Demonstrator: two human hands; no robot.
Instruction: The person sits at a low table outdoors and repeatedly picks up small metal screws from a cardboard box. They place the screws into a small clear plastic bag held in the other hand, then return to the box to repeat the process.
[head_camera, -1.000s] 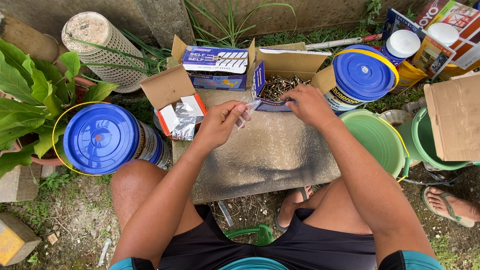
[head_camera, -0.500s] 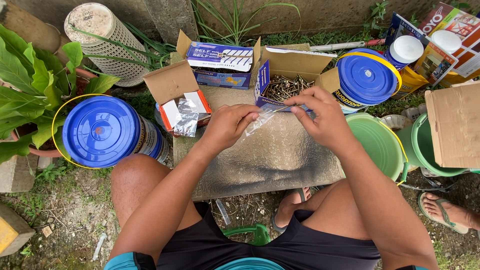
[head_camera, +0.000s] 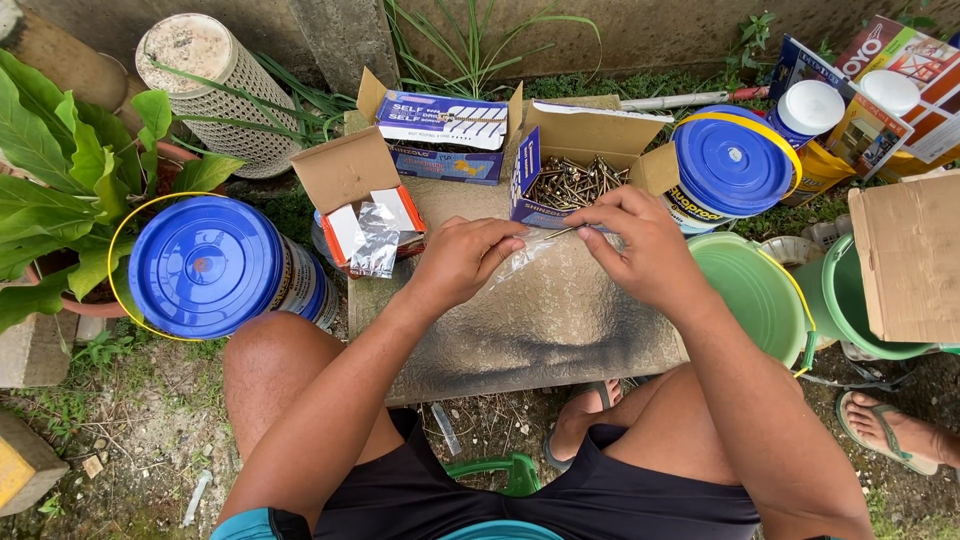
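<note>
Holding the clear bag (head_camera: 520, 255), both hands have drawn slightly nearer.

Small clear plastic bag (head_camera: 520, 258) looks thin, glossy & crinkly, pinched btwn left hand (head_camera: 462, 262) and right hand (head_camera: 640, 250). Open brown cardboard box (head_camera: 590, 150) is matt paperboard w/ dull brownish metal screws (head_camera: 572, 182) inside. Grey stone-like slab (head_camera: 520, 320) underneath is rough, matt, kinda stained. Big round blue plastic bucket lid (head_camera: 205, 265) is smooth w/ a slight sheen. Silvery foil packet (head_camera: 375, 240) is shiny and wrinkled.
</note>
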